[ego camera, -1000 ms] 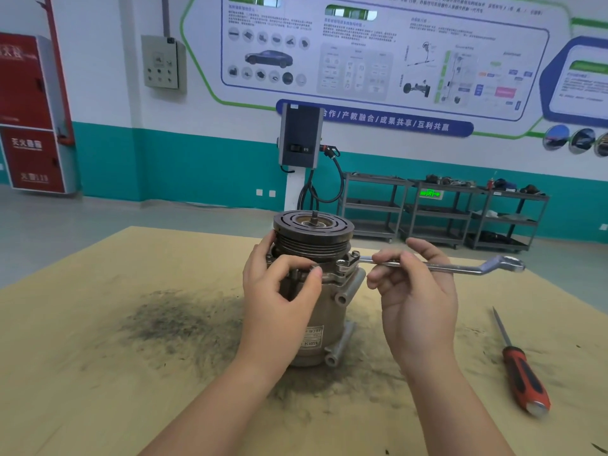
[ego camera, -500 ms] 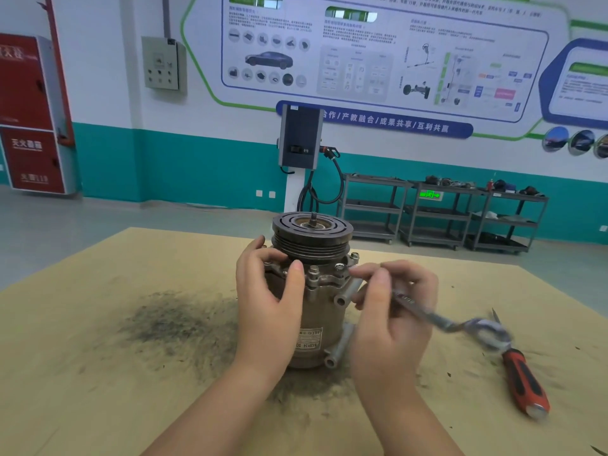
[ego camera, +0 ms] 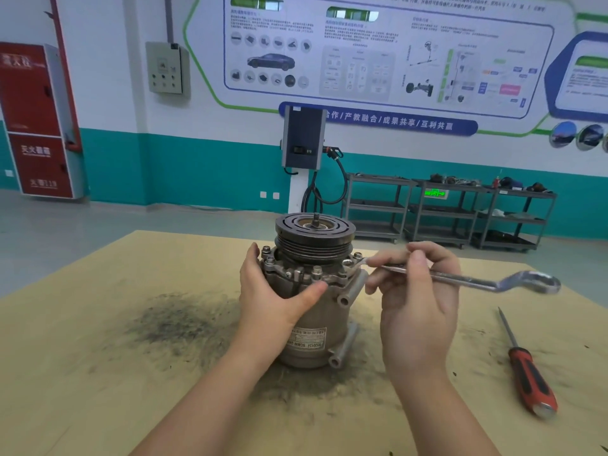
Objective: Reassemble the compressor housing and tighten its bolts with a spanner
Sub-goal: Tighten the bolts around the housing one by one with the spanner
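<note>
Compressor [ego camera: 312, 311] is standing upright mid-desk [ego camera: 98, 373], pulley end up, sitting on a dark grime patch [ego camera: 184, 320]. Left hand [ego camera: 273, 297] is wrapping the housing just under the bolt flange: thumb lying across the front face, fingers curling round the far left side, forearm coming in low from bottom-left. Right hand [ego camera: 418, 291] is gripping the spanner [ego camera: 460, 279] shank near its inner end, fingers curled over the top, back of hand facing the camera, wrist raised off the desk. Spanner is running roughly level, out to the right; its near end is sitting at the right-side flange bolt [ego camera: 357, 256], but can't tell whether it's fully seated. Free ring end is hanging in the air, blurred. Red-handled screwdriver [ego camera: 529, 376] is lying on the desk well right of the compressor, touching neither hand.
</note>
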